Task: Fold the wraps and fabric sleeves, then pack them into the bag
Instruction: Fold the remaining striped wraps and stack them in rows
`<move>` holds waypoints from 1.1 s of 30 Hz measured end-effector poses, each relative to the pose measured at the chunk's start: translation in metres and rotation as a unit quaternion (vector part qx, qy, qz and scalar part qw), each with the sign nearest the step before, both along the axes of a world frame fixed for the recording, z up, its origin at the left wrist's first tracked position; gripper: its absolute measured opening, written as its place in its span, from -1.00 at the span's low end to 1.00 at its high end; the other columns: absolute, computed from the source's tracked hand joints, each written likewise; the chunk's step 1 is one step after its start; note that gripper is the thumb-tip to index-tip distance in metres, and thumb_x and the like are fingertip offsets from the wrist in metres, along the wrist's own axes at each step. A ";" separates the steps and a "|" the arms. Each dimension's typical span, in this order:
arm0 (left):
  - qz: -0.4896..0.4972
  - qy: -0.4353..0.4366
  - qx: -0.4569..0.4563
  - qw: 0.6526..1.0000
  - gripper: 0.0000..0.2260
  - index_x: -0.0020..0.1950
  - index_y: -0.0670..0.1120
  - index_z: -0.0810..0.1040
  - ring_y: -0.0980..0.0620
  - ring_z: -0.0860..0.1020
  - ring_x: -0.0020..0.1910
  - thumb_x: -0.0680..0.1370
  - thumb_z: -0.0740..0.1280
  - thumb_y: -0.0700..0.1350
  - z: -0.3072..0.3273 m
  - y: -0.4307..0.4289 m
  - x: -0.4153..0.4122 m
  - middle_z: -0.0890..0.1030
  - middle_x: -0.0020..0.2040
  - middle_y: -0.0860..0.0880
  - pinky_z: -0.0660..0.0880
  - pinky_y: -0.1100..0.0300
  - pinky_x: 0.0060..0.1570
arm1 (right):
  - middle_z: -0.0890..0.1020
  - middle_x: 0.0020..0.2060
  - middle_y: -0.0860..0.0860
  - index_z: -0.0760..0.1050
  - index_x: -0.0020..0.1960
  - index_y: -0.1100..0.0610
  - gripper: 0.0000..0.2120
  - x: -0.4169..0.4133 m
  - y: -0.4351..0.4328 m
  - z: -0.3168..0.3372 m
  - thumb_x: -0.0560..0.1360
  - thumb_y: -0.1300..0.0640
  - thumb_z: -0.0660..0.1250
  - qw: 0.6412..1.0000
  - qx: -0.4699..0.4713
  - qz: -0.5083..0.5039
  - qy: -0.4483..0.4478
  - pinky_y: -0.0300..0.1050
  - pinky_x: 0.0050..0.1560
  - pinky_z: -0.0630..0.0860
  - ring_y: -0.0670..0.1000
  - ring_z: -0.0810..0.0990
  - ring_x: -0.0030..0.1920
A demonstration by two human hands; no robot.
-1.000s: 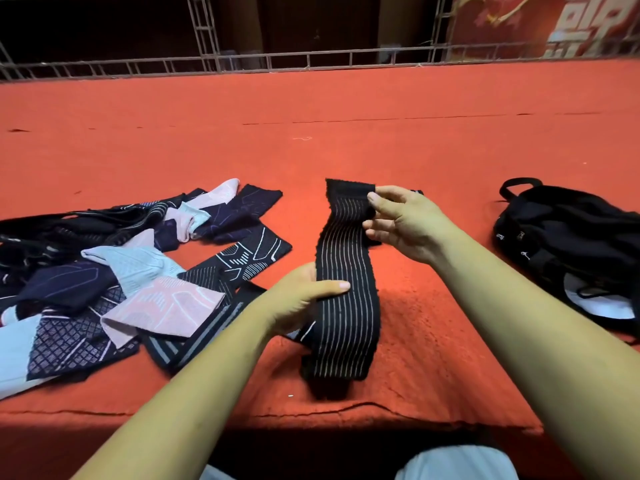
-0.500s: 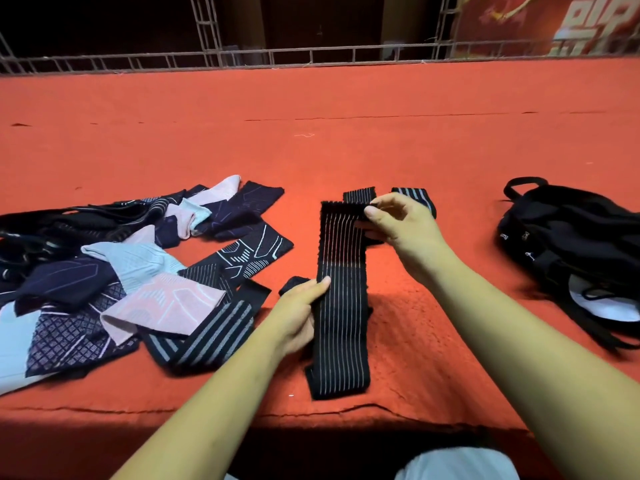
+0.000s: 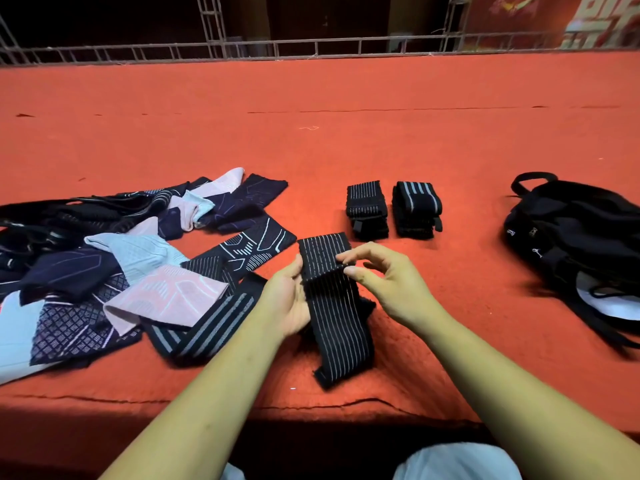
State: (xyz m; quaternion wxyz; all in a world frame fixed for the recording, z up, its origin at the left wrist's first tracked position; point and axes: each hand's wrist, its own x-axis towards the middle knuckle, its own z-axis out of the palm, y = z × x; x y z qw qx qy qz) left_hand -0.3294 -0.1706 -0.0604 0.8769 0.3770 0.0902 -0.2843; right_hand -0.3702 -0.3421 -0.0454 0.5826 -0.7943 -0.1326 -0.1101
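- The left grip [image 3: 287, 299] cradles a black striped wrap [image 3: 337, 317] from its left side, with the palm and fingers under the band and the thumb at its edge.
- The right grip [image 3: 384, 282] pinches the wrap's far end between thumb and fingertips, just where the band bends over on itself.
- The wrap is held low over the near edge of the red carpet [image 3: 346, 133]. Its near end trails down and touches the carpet.
- Two folded wraps [image 3: 367, 209] sit side by side just beyond the hands, apart from each other.
- The sleeves [image 3: 138, 258] lie in a loose pile to the left, overlapping and unfolded, with another striped band at the pile's near edge.
- The bag [image 3: 571, 237] lies well to the right. I cannot tell whether its mouth is open.
- Step in hand, as I judge it: folding the third wrap, with the first turn only just begun and most of the length yet to be taken up.
- The next move likely calls for the right grip to lay the pinched end flat on the band while the left keeps the edges square. After that, turn it over again, keeping tension so the elastic does not spring back.
- Packing looks some way off, since the whole sleeve pile is unfolded.
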 end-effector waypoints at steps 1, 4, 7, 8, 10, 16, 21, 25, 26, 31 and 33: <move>-0.001 0.002 -0.003 1.000 -0.52 0.21 -0.27 0.54 -0.19 0.70 -0.12 0.71 0.02 0.07 0.000 0.000 0.000 0.69 -0.03 -0.26 0.52 -0.13 -0.02 | 0.70 0.02 -0.07 0.60 -0.04 0.07 -0.84 0.000 0.001 0.000 0.51 0.32 0.38 1.000 0.024 -0.005 -0.002 0.00 0.24 0.51 -0.01 0.63 0.12; -0.003 0.010 -0.008 1.000 -0.56 0.26 -0.28 0.52 -0.19 0.69 -0.08 0.72 0.02 0.00 -0.003 0.000 0.000 0.68 0.01 -0.27 0.64 -0.05 -0.15 | 0.71 -0.01 0.08 0.61 -0.01 0.21 -0.88 0.000 0.003 0.002 0.51 0.37 0.38 0.996 0.089 -0.022 -0.007 -0.06 0.19 0.53 -0.02 0.65 0.04; -0.008 0.012 -0.023 1.000 -0.56 0.30 -0.31 0.51 -0.23 0.69 -0.07 0.71 0.07 0.01 -0.001 -0.002 0.000 0.65 0.06 -0.30 0.64 -0.09 -0.18 | 0.71 0.01 0.02 0.61 -0.06 0.10 -0.82 0.000 0.005 0.000 0.48 0.36 0.41 0.999 0.037 -0.004 -0.001 -0.12 0.23 0.51 -0.02 0.65 0.10; -0.009 0.015 -0.028 0.999 -0.55 0.31 -0.32 0.50 -0.23 0.69 -0.10 0.70 0.08 0.03 -0.001 -0.001 0.001 0.65 0.04 -0.31 0.64 -0.08 -0.20 | 0.70 0.03 -0.02 0.59 -0.09 0.04 -0.79 -0.001 0.004 -0.002 0.47 0.35 0.42 1.000 0.009 0.007 -0.002 -0.19 0.25 0.48 -0.09 0.63 0.13; -0.022 0.013 -0.040 0.999 -0.52 0.32 -0.31 0.48 -0.23 0.69 -0.11 0.70 0.05 0.05 -0.001 0.000 0.002 0.66 0.03 -0.30 0.64 -0.07 -0.18 | 0.67 0.09 -0.10 0.57 -0.12 0.01 -0.78 -0.002 0.000 -0.008 0.47 0.33 0.43 0.998 -0.053 0.017 -0.009 -0.36 0.29 0.34 -0.26 0.53 0.23; -0.025 -0.017 -0.029 0.999 -0.53 0.22 -0.27 0.57 -0.19 0.69 -0.03 0.68 0.12 0.10 -0.005 0.002 0.003 0.65 0.09 -0.27 0.61 -0.10 -0.06 | 0.59 0.24 -0.07 0.63 -0.06 0.11 -0.87 -0.002 -0.010 -0.020 0.45 0.30 0.46 0.975 -0.211 0.016 -0.066 -0.44 0.39 0.14 -0.09 0.38 0.41; -0.019 -0.104 0.078 0.991 -0.71 0.32 -0.28 0.45 -0.18 0.65 -0.08 0.60 0.27 -0.30 -0.010 0.004 0.004 0.61 0.07 -0.30 0.64 -0.09 -0.10 | 0.54 0.27 -0.05 0.70 -0.06 0.06 -0.91 -0.001 -0.011 -0.001 0.45 0.09 0.51 0.970 -0.241 0.013 -0.022 -0.49 0.27 0.20 -0.11 0.46 0.29; -0.061 -0.163 0.096 0.980 -0.70 0.32 -0.26 0.45 -0.10 0.64 -0.07 0.58 0.27 -0.33 -0.002 0.002 -0.001 0.62 0.06 -0.23 0.62 -0.01 -0.03 | 0.60 -0.11 -0.10 0.62 0.09 0.13 -0.71 0.015 -0.014 0.028 0.44 -0.01 0.50 0.987 -0.096 -0.108 0.072 -0.45 -0.21 0.37 -0.26 0.53 -0.19; -0.083 -0.176 0.104 0.975 -0.73 0.28 -0.24 0.47 -0.08 0.64 -0.09 0.58 0.26 -0.34 0.001 0.001 -0.004 0.64 0.02 -0.20 0.62 0.01 -0.05 | 0.60 -0.18 -0.09 0.61 0.09 0.15 -0.67 0.020 -0.017 0.034 0.43 -0.03 0.51 0.986 -0.082 -0.097 0.112 -0.37 -0.27 0.38 -0.24 0.52 -0.27; -0.153 -0.196 0.105 0.963 -0.68 0.28 -0.21 0.48 -0.10 0.64 -0.04 0.53 0.35 -0.24 0.007 -0.004 -0.011 0.62 0.06 -0.21 0.61 0.00 0.02 | 0.46 -0.43 0.04 0.58 -0.11 0.29 -0.81 0.025 -0.022 0.056 0.42 0.19 0.53 0.978 -0.081 -0.022 0.193 -0.22 -0.51 0.23 -0.05 0.35 -0.47; -0.204 -0.149 0.086 0.964 -0.66 0.28 -0.24 0.49 -0.17 0.62 0.06 0.56 0.34 -0.12 0.006 -0.003 -0.015 0.60 0.14 -0.26 0.55 -0.06 0.17 | 0.51 -0.46 -0.03 0.58 -0.13 0.27 -0.86 0.027 -0.022 0.065 0.43 0.23 0.52 0.984 -0.057 -0.044 0.161 -0.28 -0.53 0.28 -0.12 0.41 -0.51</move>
